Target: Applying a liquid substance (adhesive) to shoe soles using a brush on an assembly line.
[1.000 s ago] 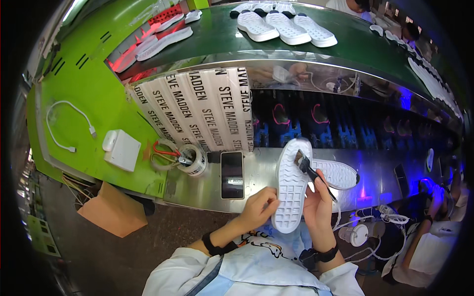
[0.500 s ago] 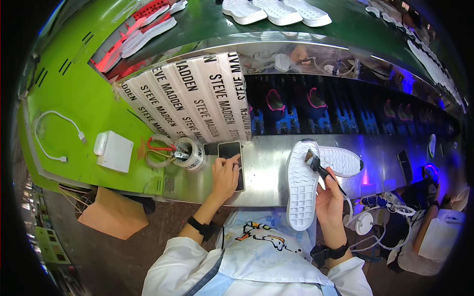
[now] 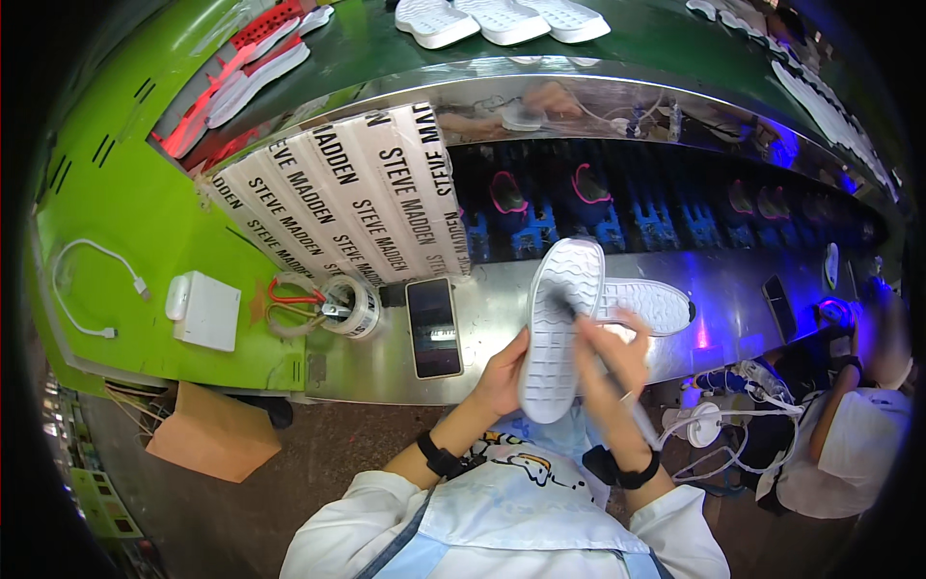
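Note:
My left hand (image 3: 500, 376) grips the near left edge of a white shoe sole (image 3: 569, 265), thumb along its side. The sole is held up over the workbench edge, its grooved, wavy face toward me. In my right hand (image 3: 617, 357) is a dark-handled brush (image 3: 558, 301), its blurred bristles against the middle of that face. Behind, a second white sole (image 3: 648, 307) lies on the metal bench, partly covered by the right fingers. A phone (image 3: 434, 328) rests to the left of the hands, its screen dark.
A clear tub (image 3: 362, 314) holding red-handled scissors stands beside a patterned carton (image 3: 338, 193). A white box (image 3: 207, 311) and cable (image 3: 82, 246) lie on the green surface. Behind runs a dark conveyor (image 3: 656, 203); more soles (image 3: 502, 21) sit on the shelf above. A co-worker (image 3: 849, 434) is at the right.
My left hand has left the phone and taken hold of the sole's edge. The phone screen is now uncovered. My right hand has shifted its grip, with the brush moving over the sole.

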Motion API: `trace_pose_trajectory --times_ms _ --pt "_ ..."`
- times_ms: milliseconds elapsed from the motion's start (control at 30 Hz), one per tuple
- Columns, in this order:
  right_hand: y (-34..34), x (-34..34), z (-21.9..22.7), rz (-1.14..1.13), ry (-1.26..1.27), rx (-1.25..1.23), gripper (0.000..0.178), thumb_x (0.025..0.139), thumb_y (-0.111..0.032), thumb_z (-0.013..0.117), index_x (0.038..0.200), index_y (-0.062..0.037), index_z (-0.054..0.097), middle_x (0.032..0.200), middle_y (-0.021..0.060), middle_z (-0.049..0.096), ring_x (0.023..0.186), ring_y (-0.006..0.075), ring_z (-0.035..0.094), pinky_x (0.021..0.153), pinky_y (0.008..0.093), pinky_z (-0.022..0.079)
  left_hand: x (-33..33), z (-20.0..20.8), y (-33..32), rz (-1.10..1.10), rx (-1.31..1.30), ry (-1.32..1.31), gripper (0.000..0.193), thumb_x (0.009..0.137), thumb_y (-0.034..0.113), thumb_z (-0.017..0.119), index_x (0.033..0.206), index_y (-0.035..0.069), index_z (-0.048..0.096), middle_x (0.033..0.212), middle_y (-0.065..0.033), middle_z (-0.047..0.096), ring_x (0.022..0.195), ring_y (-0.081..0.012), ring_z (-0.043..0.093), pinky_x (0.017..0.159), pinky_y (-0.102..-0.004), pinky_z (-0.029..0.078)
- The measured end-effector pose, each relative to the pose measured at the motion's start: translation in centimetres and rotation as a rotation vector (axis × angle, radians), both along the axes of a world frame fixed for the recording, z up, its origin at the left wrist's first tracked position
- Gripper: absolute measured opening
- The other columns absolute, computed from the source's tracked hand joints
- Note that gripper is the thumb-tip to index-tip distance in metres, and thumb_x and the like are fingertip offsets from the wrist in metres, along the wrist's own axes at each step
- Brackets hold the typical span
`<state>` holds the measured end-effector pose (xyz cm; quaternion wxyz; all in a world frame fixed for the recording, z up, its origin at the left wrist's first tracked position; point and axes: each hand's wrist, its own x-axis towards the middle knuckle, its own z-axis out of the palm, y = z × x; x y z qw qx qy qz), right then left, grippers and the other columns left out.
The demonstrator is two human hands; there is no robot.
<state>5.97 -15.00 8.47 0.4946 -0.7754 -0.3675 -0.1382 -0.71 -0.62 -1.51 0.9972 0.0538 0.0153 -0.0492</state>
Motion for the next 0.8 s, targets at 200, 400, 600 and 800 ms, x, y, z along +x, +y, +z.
trace_pose_trajectory --times_ms 200,400,600,800 --pt "-0.2 -0.5 1.6 0.244 0.333 0.092 0.024 0.071 -0.002 0.072 0.094 -0.0076 0.071 0.089 0.0076 0.069 0.076 0.0234 0.061 0.071 0.0325 0.046 0.1 1.2 0.9 0.052 0.12 0.161 0.052 0.099 0.043 0.036 0.137 0.008 0.041 0.126 -0.0156 0.055 0.11 -0.03 0.058 0.094 -0.0437 0.049" --pt "-1.2 -0.6 2.2 0.536 0.773 -0.001 0.026 0.077 0.001 0.07 0.102 -0.0024 0.071 0.1 0.0113 0.07 0.089 0.0193 0.068 0.087 0.0299 0.05 1.5 2.8 2.0 0.032 0.062 0.004 0.057 0.099 0.047 0.031 0.13 0.002 0.046 0.112 -0.0239 0.06 0.096 -0.0308 0.064 0.08 -0.0417 0.055" --pt "-2.3 0.8 1.6 0.819 0.663 -0.222 0.024 0.077 -0.002 0.068 0.101 -0.0014 0.07 0.1 0.0131 0.07 0.093 0.0216 0.067 0.084 0.0293 0.051 2.6 4.5 2.5 -0.3 0.275 0.41 0.047 0.1 0.032 0.039 0.133 -0.002 0.045 0.112 -0.0196 0.064 0.092 -0.0258 0.067 0.081 -0.0345 0.055" --pt "-3.4 1.3 3.3 0.915 0.425 -0.433 0.022 0.074 -0.006 0.068 0.096 -0.0062 0.072 0.098 0.0108 0.067 0.095 0.0284 0.062 0.084 0.037 0.049 4.1 2.3 3.1 -0.844 0.909 0.049 0.037 0.095 0.023 0.053 0.117 -0.005 0.061 0.109 -0.0102 0.067 0.094 -0.0109 0.062 0.083 -0.0249 0.05"
